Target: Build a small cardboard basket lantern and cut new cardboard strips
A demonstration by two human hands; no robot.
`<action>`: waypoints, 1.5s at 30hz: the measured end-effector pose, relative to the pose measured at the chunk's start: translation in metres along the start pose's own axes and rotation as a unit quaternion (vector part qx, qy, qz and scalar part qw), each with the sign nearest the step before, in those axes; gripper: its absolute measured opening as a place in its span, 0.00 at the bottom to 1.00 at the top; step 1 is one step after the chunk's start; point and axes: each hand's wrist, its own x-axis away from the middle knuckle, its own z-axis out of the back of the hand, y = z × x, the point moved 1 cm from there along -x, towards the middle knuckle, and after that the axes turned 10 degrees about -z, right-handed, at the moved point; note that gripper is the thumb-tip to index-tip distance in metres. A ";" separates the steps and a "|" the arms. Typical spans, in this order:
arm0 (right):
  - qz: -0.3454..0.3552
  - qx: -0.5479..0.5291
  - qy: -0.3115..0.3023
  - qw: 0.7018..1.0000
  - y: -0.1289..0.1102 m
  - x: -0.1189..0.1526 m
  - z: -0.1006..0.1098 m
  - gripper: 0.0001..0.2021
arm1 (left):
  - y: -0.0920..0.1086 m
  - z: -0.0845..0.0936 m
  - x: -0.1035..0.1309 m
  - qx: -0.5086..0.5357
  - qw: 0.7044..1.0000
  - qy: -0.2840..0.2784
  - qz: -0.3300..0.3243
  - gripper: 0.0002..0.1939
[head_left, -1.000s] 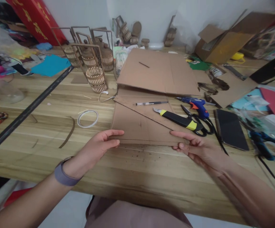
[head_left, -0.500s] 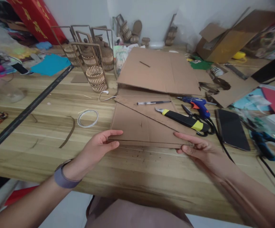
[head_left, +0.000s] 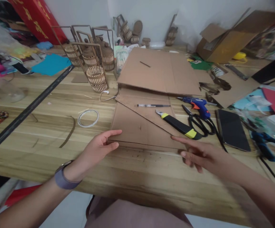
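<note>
A folded piece of brown cardboard (head_left: pixel 132 126) lies near the table's front edge, a slanting cut edge running across it. My left hand (head_left: pixel 101 142) grips its near left corner between thumb and fingers. At the right end, my right hand (head_left: pixel 199 155) is open with fingers apart, the index fingertip touching the cardboard by the slanting edge. Just beyond that hand lies a black and yellow utility knife (head_left: pixel 179 125). A pen (head_left: pixel 154 105) rests on the cardboard farther back. Black-handled scissors (head_left: pixel 198 122) lie beside the knife.
A larger cardboard sheet (head_left: pixel 156 69) lies behind. To the right are a blue glue gun (head_left: pixel 198 106) and a phone (head_left: pixel 232 129). On the left are slatted baskets (head_left: pixel 96 79), a white wire coil (head_left: pixel 88 118) and a long black strip (head_left: pixel 30 109).
My right hand has let go of the cardboard's right corner and its fingers have spread. The utility knife has shifted towards me, showing more of the scissors. My left hand stays put.
</note>
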 end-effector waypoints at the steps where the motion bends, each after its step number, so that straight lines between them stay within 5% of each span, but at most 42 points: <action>1: 0.002 0.047 0.016 0.999 -0.001 0.000 0.005 0.35 | 0.000 0.000 0.000 -0.006 1.000 -0.002 0.002 0.28; 3: 0.033 0.147 0.104 0.983 -0.006 -0.004 0.014 0.30 | -0.002 0.000 -0.002 -0.023 1.000 -0.003 -0.004 0.28; 6: 0.123 0.269 0.266 0.917 -0.014 -0.020 0.024 0.27 | -0.005 0.001 -0.004 -0.046 0.999 -0.002 -0.023 0.28; 8: 0.166 0.319 0.297 0.885 -0.017 -0.037 0.026 0.29 | -0.007 0.001 -0.005 -0.065 0.997 -0.005 -0.028 0.28; 13: 0.162 0.364 0.217 0.891 -0.021 -0.069 0.031 0.24 | -0.010 0.002 -0.005 -0.089 0.995 -0.006 -0.047 0.26; 17: 0.149 0.405 0.253 0.866 -0.038 -0.052 0.031 0.18 | -0.010 0.001 -0.005 -0.078 0.995 -0.013 -0.056 0.25; 19: 0.172 0.411 0.253 0.859 -0.048 -0.037 0.021 0.17 | -0.010 0.000 -0.006 -0.077 0.995 -0.018 -0.059 0.24; 24: 0.289 0.436 0.133 0.842 -0.067 -0.011 -0.027 0.10 | -0.012 0.000 -0.006 -0.078 0.994 -0.018 -0.068 0.23; 30: 0.305 0.501 0.162 0.794 -0.076 -0.014 -0.049 0.04 | -0.014 -0.001 -0.005 -0.063 0.995 -0.020 -0.074 0.22; 45: 0.275 0.537 0.172 0.779 -0.075 -0.018 -0.053 0.07 | -0.014 -0.001 -0.005 -0.057 0.996 -0.022 -0.071 0.21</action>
